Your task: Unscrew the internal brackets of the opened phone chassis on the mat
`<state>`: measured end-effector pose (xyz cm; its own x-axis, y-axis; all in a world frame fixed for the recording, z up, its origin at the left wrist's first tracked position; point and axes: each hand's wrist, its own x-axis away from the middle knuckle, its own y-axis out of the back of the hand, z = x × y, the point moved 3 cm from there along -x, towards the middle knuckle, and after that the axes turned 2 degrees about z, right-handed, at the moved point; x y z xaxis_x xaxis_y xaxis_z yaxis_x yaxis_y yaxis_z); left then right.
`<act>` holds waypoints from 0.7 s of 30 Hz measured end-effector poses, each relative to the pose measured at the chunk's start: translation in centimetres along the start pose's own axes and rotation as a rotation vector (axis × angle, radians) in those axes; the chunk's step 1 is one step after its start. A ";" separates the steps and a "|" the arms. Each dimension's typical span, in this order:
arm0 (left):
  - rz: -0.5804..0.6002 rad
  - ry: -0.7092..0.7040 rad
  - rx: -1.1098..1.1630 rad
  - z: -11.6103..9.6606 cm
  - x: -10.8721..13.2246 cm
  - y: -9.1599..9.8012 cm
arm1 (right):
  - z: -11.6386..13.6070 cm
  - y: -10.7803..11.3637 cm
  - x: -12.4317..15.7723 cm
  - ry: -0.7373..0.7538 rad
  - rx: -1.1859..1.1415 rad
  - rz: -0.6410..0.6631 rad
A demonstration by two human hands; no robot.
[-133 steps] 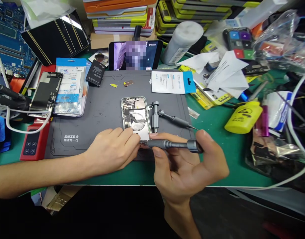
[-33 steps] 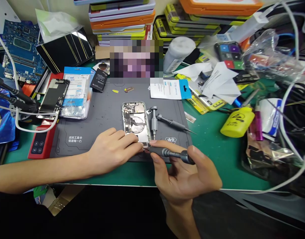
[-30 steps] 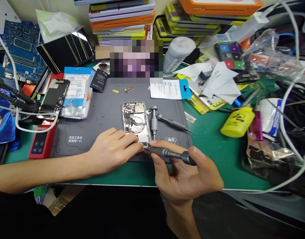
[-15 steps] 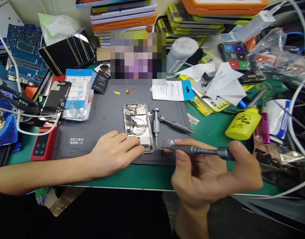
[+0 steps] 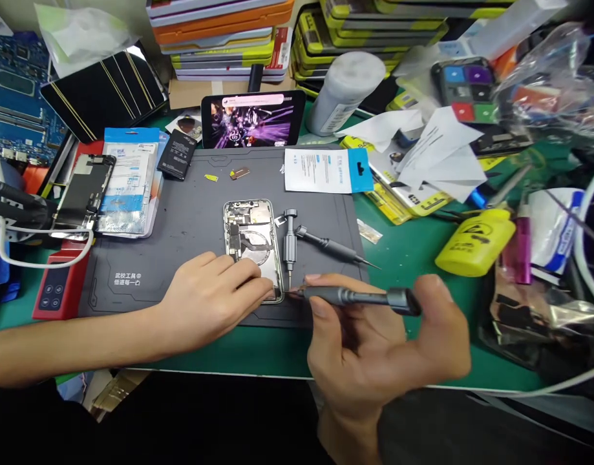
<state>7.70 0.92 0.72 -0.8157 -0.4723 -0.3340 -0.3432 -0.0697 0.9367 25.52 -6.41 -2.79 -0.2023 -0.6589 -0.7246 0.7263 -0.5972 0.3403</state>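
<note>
An opened smartphone [image 5: 254, 239] lies face up on the grey work mat [image 5: 146, 213], its circuit board and round coil exposed. My left hand [image 5: 214, 290] rests over its lower left part with curled fingers gripping it, hiding that corner. In my right hand [image 5: 369, 342] is a dark grey precision screwdriver [image 5: 345, 297], held nearly level. Its thin tip points left, close to the phone's lower right edge; whether it touches cannot be made out. Two more screwdrivers, an upright-lying one [image 5: 290, 242] and a slanted one [image 5: 335, 247], lie just right of the phone.
Behind the mat stands a lit phone [image 5: 253, 123] playing video. A battery [image 5: 178, 155], a removed screen [image 5: 86, 194] and a red device [image 5: 61, 284] are at left. A white-blue packet [image 5: 326, 171], grey canister [image 5: 345, 90] and yellow bottle [image 5: 476, 242] sit right.
My right hand has brought the screwdriver left, its tip now nearer the phone's lower edge. My left hand stays on the phone. The whole view has shifted slightly.
</note>
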 end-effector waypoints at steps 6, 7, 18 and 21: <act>-0.016 0.005 0.054 0.0 0.0 -0.3 | 0.7 0.3 -0.2 0.069 0.047 0.029; -0.017 0.005 0.055 0.0 0.0 -0.3 | 0.7 0.4 -0.3 0.052 0.044 0.030; -0.022 -0.008 0.039 -0.1 0.3 -0.5 | 0.8 0.0 -0.3 0.060 0.043 0.033; -0.041 -0.016 0.036 -0.1 0.4 -0.6 | 0.7 -0.1 -0.1 0.055 0.030 0.023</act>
<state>7.61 0.65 0.03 -0.8080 -0.4552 -0.3740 -0.3929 -0.0567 0.9178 25.03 -6.58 -2.30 -0.1487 -0.6472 -0.7476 0.7100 -0.5962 0.3749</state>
